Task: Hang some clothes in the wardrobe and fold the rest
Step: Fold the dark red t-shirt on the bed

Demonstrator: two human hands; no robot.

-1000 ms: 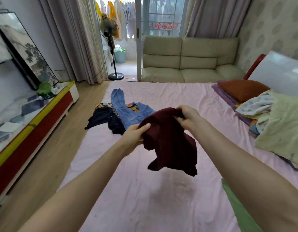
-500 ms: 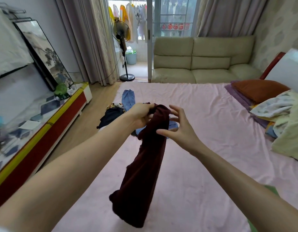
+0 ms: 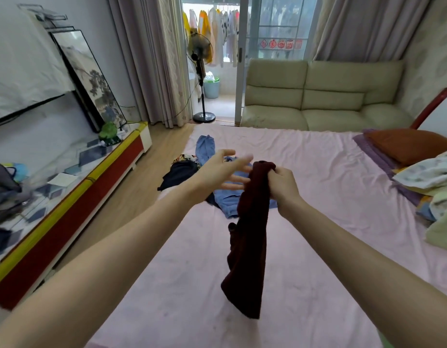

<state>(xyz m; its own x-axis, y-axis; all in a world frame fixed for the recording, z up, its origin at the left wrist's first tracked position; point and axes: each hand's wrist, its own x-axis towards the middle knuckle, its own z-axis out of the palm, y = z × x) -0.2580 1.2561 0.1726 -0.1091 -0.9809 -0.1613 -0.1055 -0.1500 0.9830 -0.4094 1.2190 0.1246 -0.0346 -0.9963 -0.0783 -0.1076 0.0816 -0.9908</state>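
Right hand (image 3: 280, 185) has a tight grip on the top of the dark red cloth (image 3: 250, 237), with fingers curled round it. Left hand (image 3: 222, 172) is wide and holds nothing, just beside the top of the cloth. The cloth hangs down in a long bunch above the bed (image 3: 317, 177). Only one hand holds it, so it could slip and drop in a heap. It is twisted, so a fold now could come out lumpy. Past the cloth, on the bed, lie blue jeans (image 3: 204, 149) and a dark pile (image 3: 179, 172). The cloth could land on them and get mixed up.
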